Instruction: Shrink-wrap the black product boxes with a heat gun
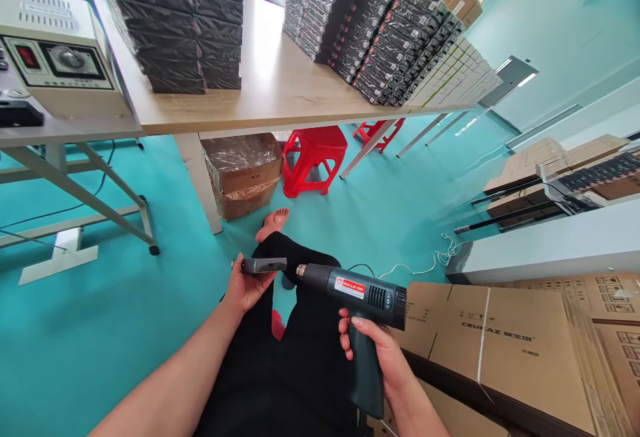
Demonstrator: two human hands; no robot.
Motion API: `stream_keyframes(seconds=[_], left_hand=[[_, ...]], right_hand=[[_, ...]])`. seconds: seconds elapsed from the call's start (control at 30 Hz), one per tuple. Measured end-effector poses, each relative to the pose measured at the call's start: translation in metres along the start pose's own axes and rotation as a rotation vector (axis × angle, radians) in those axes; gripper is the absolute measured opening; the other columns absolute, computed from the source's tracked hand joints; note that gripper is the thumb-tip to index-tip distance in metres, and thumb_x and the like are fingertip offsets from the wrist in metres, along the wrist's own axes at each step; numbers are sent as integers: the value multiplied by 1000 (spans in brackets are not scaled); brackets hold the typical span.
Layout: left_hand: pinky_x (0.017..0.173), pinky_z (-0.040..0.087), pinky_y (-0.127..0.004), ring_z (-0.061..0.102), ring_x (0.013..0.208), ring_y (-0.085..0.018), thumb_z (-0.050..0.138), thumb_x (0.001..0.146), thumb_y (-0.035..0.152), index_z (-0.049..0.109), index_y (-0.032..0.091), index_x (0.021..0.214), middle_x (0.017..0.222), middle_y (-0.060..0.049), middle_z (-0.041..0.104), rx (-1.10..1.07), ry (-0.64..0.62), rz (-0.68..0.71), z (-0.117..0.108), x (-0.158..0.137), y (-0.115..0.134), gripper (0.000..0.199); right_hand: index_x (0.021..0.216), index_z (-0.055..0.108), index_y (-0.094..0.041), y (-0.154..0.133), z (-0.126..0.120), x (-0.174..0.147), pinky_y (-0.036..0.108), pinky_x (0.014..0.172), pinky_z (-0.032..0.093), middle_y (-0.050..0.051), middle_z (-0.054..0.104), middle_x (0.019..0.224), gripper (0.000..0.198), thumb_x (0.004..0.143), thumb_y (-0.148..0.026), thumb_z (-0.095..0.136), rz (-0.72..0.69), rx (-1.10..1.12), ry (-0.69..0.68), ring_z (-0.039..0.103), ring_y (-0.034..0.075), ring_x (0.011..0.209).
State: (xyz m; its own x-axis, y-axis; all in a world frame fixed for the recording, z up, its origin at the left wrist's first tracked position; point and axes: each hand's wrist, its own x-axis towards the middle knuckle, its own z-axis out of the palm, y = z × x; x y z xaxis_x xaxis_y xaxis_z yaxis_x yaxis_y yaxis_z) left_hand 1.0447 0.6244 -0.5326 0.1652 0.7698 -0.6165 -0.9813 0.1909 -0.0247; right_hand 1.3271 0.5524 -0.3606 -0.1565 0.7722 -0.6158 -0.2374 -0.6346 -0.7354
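Observation:
My left hand point(247, 287) holds a small flat dark box point(264, 265) wrapped in film, level above my lap. My right hand point(383, 357) grips the handle of a dark green heat gun point(357, 294) with a red label. Its metal nozzle points left at the box's end, a short gap away. Both are over my black-trousered legs, and a bare foot point(274, 222) rests on the teal floor ahead.
A wooden table point(270, 90) ahead carries stacks of wrapped black boxes point(185, 24) and white boxes point(460, 74). Under it stand a wrapped carton point(245, 174) and red stools point(314, 157). Cardboard cartons point(505, 350) sit at my right. A machine with a dial point(55, 57) stands at left.

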Motion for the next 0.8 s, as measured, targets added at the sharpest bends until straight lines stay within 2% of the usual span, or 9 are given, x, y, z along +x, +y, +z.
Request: stream_keyframes(seconds=[0.13, 0.3, 0.47, 0.67, 0.8], left_hand=[[87, 56, -50, 60, 113, -38, 65, 80, 48, 50, 10, 123, 116, -23, 63, 28, -50, -16, 0, -3, 0, 60], [81, 57, -50, 67, 99, -34, 60, 80, 32, 57, 14, 116, 105, -15, 69, 111, -67, 25, 3, -12, 1, 40], [73, 58, -45, 70, 81, -28, 55, 67, 15, 62, 13, 104, 92, -12, 72, 193, -27, 83, 14, -18, -2, 38], [68, 57, -46, 67, 65, -25, 51, 55, 14, 62, 14, 88, 75, -8, 69, 259, 24, 118, 12, -12, -2, 35], [62, 56, -43, 65, 63, -26, 51, 53, 15, 60, 14, 80, 72, -9, 67, 272, 22, 89, 4, -6, 0, 29]], right_hand=[[105, 68, -11, 3, 6, 3, 25, 55, 49, 7, 67, 84, 29, 83, -29, 63, -6, -8, -26, 60, 14, 65], [105, 68, -11, 0, 9, 5, 26, 54, 49, 7, 67, 83, 29, 83, -29, 62, -5, -17, -48, 60, 15, 65], [106, 67, -12, -5, 0, -4, 25, 56, 49, 7, 67, 85, 29, 83, -29, 63, 11, -9, -20, 60, 14, 66], [106, 67, -13, -6, -10, -22, 26, 57, 49, 8, 68, 86, 29, 84, -30, 62, 14, -46, -25, 60, 15, 66], [107, 67, -13, -4, -10, -31, 27, 57, 49, 9, 68, 86, 29, 84, -30, 61, 14, -76, -46, 61, 15, 66]])
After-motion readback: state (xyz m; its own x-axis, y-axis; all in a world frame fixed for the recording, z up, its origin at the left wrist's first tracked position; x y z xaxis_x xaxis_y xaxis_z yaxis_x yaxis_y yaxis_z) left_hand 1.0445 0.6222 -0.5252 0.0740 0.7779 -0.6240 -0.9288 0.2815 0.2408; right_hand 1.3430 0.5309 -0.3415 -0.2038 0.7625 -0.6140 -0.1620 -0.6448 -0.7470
